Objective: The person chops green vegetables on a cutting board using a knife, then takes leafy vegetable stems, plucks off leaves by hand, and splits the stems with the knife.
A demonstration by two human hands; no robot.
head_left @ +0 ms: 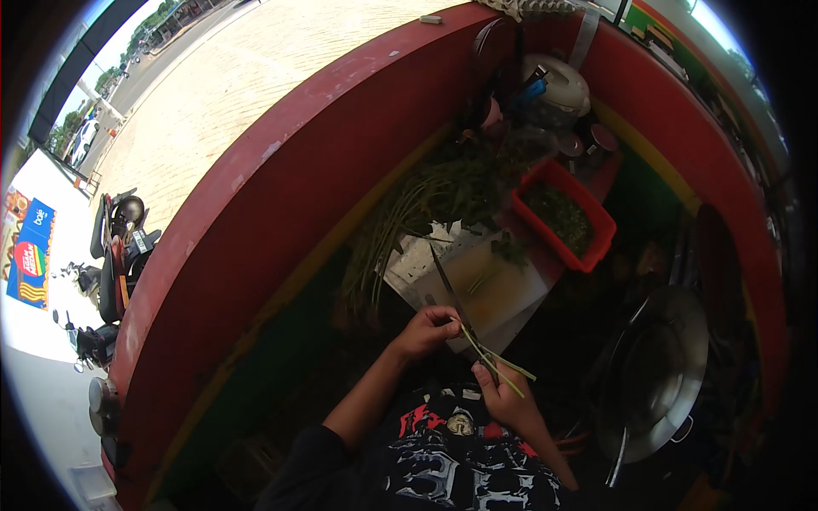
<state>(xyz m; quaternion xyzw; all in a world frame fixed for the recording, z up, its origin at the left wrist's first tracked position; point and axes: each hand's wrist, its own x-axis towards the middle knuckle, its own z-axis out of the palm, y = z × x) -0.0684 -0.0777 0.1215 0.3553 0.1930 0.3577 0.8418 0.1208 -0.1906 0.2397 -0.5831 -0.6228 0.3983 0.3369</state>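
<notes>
My left hand (430, 330) is closed, pinching thin green stems (504, 361) whose ends stick out to the right. My right hand (509, 393) is wrapped around the dark handle of a knife (447, 281). Its long blade points up and away over the cutting board, and the stems cross it close to my hands. Beyond them lies the pale cutting board (524, 294), with a few cut greens (509, 250) on it. A pile of long-stemmed leafy greens (417, 192) lies behind and to the left of the board.
A red plastic basin (603, 245) holding chopped greens stands behind the board to the right. A large metal wok (652, 375) is at the right. A rice cooker (558, 85) sits in the far corner. A red curved wall (281, 183) borders the left side; parked motorbikes (115, 264) stand outside.
</notes>
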